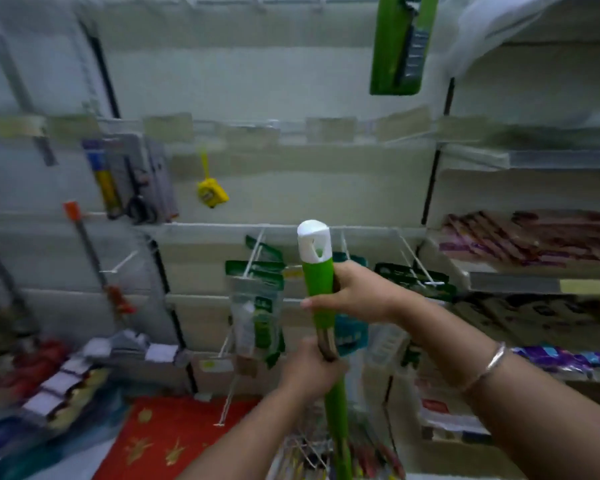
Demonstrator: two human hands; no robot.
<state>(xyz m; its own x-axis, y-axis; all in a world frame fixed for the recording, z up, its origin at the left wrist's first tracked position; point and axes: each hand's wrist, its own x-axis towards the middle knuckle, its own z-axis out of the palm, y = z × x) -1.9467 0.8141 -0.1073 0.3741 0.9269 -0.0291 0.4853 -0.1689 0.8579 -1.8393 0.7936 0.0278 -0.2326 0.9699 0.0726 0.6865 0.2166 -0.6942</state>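
A long green handle [321, 292] with a white cap [313, 240] at its top stands almost upright in the middle of the view. My right hand [355, 296] grips it just below the cap, thumb across the front. My left hand [309, 370] grips the same handle lower down, over a brown band. Below my left hand the green shaft [338, 424] runs down out of view. The whole picture is blurred.
Store shelving fills the view. Green-carded packets [257, 299] hang on white hooks behind the handle. A yellow item [211, 192] and a green carded tool [400, 43] hang higher up. Stacked goods fill the right shelves [520, 282]. A red mat [167, 438] lies bottom left.
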